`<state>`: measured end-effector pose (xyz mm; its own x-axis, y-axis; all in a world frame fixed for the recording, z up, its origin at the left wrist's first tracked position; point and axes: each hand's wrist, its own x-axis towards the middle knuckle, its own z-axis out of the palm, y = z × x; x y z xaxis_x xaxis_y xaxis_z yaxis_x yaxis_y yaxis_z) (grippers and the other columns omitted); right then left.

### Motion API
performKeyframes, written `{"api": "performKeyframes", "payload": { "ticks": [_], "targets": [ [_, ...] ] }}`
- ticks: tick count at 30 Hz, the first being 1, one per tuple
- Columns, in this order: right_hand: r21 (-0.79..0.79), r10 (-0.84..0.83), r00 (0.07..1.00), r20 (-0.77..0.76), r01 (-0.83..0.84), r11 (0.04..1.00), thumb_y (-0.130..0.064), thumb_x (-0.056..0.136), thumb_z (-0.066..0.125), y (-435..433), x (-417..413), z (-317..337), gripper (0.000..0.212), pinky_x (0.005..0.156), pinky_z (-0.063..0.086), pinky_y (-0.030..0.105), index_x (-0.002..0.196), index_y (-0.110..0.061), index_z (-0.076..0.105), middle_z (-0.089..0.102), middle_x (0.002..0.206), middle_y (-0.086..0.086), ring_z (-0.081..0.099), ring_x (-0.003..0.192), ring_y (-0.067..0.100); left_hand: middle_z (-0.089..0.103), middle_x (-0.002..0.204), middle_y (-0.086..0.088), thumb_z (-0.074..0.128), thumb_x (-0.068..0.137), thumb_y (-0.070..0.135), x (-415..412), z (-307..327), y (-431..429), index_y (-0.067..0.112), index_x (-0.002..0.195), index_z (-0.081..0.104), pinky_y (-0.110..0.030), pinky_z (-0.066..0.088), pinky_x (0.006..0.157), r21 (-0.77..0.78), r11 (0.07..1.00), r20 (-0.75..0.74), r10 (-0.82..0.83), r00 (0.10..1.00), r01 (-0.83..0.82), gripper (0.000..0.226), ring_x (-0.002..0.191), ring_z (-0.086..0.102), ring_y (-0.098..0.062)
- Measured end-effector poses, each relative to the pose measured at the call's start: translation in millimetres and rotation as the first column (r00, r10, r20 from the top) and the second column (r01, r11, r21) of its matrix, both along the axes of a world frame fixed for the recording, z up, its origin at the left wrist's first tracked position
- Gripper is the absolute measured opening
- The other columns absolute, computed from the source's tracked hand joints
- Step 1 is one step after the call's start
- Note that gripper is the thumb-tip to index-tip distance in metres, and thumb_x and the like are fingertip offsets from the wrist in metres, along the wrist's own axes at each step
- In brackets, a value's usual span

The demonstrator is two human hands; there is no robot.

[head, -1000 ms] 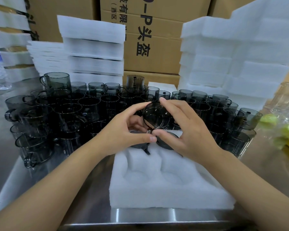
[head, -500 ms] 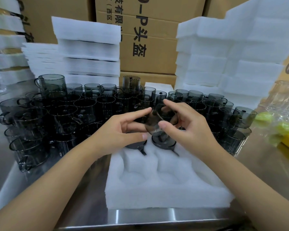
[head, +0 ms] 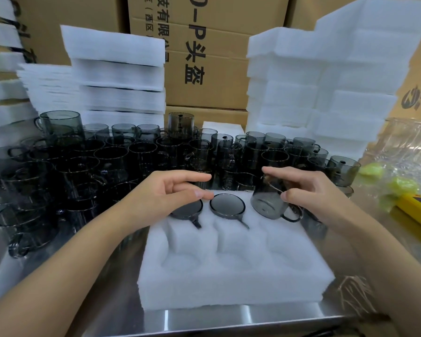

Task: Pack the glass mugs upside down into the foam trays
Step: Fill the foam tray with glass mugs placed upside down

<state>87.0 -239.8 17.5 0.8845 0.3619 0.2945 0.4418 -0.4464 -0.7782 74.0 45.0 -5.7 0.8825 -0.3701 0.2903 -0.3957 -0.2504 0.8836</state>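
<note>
While right hand (head: pixel 311 195) pinches a smoky grey glass mug (head: pixel 265 203), left hand (head: pixel 165 195) hovers slack, empty. Looks light, slick, brittle; likely safest held round the body.

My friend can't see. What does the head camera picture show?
A person's right hand holds a dark glass mug, tilted, over the far right pocket of a white foam tray. Two other mugs sit upside down in the pockets beside it, the open left hand by the left one. Many loose mugs stand behind.
</note>
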Motion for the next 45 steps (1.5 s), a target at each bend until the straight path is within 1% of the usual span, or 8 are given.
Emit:
{"api": "performKeyframes", "payload": {
  "ticks": [6,13,18,22,25,31,38,45],
  "targets": [
    [-0.186,-0.044,0.999,0.032,0.049,0.981,-0.026,0.079,0.068,2.3,3.2,-3.7,0.041,0.053,0.036,0.007,0.105,-0.055,0.059,0.059,0.104,-0.035,0.048,0.055,0.004,0.074,0.099,0.012,0.059,0.086,0.028,1.0,0.1,-0.6,0.031,0.116,0.061,-0.004,0.041,0.084,0.021,1.0,0.011,0.011,1.0,-0.012,0.031,0.104,0.064,0.001],
    [-0.345,0.019,1.0,-0.011,-0.021,0.938,-0.049,0.071,0.073,-2.2,5.1,9.1,0.043,0.059,0.037,0.01,0.111,-0.057,0.059,0.068,0.102,-0.008,0.048,0.055,-0.003,0.074,0.098,0.012,0.059,0.09,0.021,1.5,-0.2,-0.3,0.031,0.112,0.063,-0.005,0.042,0.082,0.024,1.0,0.02,0.012,1.0,-0.012,0.025,0.102,0.065,0.001],
    [-0.424,0.118,0.982,-0.146,-0.17,0.89,-0.054,0.066,0.069,-11.2,6.1,17.7,0.06,0.061,0.036,-0.001,0.123,-0.056,0.049,0.06,0.084,-0.038,0.054,0.065,-0.015,0.074,0.099,0.013,0.059,0.09,0.023,1.8,-1.8,0.3,0.034,0.11,0.064,-0.007,0.043,0.083,0.02,1.0,0.018,-0.001,1.0,0.001,0.023,0.102,0.065,0.0],
    [-0.415,0.086,0.976,-0.2,-0.164,0.895,-0.054,0.063,0.07,-15.1,10.5,8.8,0.059,0.066,0.041,0.012,0.12,-0.057,0.053,0.062,0.096,-0.015,0.056,0.075,0.0,0.074,0.099,0.012,0.061,0.079,0.039,1.4,-1.4,-0.6,0.032,0.109,0.065,-0.007,0.043,0.084,-0.003,1.0,0.016,-0.01,1.0,0.01,0.031,0.103,0.065,0.0],
    [-0.409,0.118,0.969,-0.218,-0.2,0.89,-0.055,0.065,0.069,-15.7,10.8,6.3,0.056,0.089,0.038,0.011,0.119,-0.056,0.055,0.047,0.129,-0.034,0.05,0.11,-0.002,0.074,0.099,0.012,0.06,0.077,0.042,1.5,-1.8,-0.9,0.031,0.109,0.065,-0.007,0.043,0.085,-0.005,1.0,0.02,-0.018,1.0,0.018,0.034,0.103,0.065,0.0],
    [-0.363,0.063,0.984,-0.169,-0.121,0.924,-0.072,0.06,0.059,-11.9,12.7,4.3,0.045,0.07,0.036,0.022,0.105,-0.063,0.058,0.055,0.095,-0.012,0.045,0.071,0.003,0.074,0.099,0.012,0.061,0.083,0.035,1.9,-0.6,-0.6,0.032,0.107,0.066,-0.008,0.044,0.085,-0.006,1.0,0.014,-0.023,1.0,0.023,0.025,0.103,0.065,0.0],
    [-0.403,0.073,0.965,-0.25,-0.172,0.899,-0.078,0.056,0.059,-10.7,10.9,3.3,0.053,0.092,0.044,0.049,0.106,-0.062,0.054,0.058,0.112,0.016,0.055,0.099,0.036,0.074,0.098,0.013,0.061,0.091,0.022,1.4,-2.8,-1.0,0.034,0.103,0.067,-0.008,0.045,0.083,-0.003,1.0,0.035,-0.019,0.999,0.019,0.019,0.101,0.066,0.0],
    [-0.534,0.004,0.979,-0.202,-0.113,0.838,-0.069,0.06,0.059,-5.3,6.0,16.6,0.044,0.071,0.041,0.014,0.103,-0.065,0.054,0.048,0.106,-0.023,0.049,0.074,-0.002,0.074,0.097,0.015,0.063,0.09,0.024,-1.6,-2.5,-2.4,0.036,0.1,0.068,-0.01,0.047,0.084,-0.014,1.0,0.03,-0.003,1.0,0.003,0.016,0.099,0.065,0.002]
  ]
}}
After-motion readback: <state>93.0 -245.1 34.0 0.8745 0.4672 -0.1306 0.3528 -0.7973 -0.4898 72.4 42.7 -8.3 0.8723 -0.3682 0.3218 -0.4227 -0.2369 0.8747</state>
